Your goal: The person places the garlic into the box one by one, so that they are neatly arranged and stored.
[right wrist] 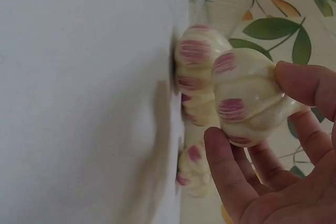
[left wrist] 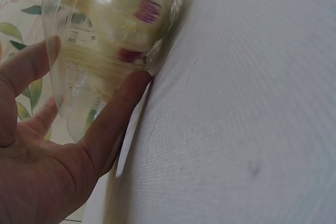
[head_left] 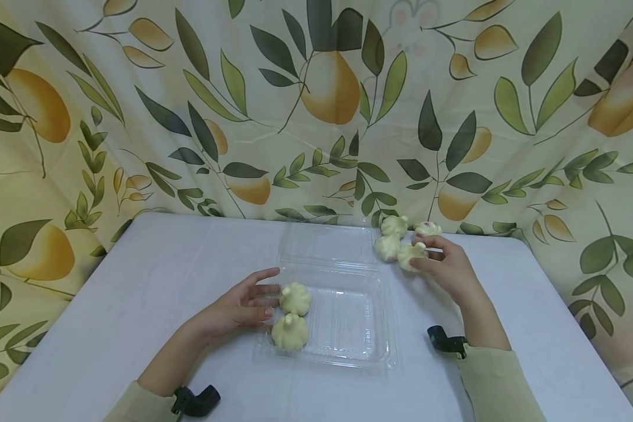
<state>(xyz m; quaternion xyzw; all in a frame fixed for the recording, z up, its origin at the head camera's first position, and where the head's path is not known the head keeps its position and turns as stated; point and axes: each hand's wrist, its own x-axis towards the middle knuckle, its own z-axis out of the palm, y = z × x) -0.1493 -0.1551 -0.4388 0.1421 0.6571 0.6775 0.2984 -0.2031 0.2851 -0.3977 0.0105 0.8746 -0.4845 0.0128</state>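
Observation:
My right hand (head_left: 445,266) pinches a garlic bulb (right wrist: 247,98) between thumb and fingertips, at the back right of the table. Right behind it are three more bulbs, one of them a cream bulb with purple streaks (right wrist: 198,59). At the left side of a clear plastic container (head_left: 348,358), my left hand (head_left: 232,308) has its fingers loosely extended, touching the wall. Inside, along that left wall, two bulbs (head_left: 290,333) sit one behind the other. Through the clear plastic, the left wrist view shows their purple marks.
The container's clear lid (head_left: 329,241) lies folded back toward the rear edge of the white-covered table (head_left: 153,281). A curtain printed with fruit and leaves (head_left: 295,146) hangs behind. Black wrist cameras sit on both forearms.

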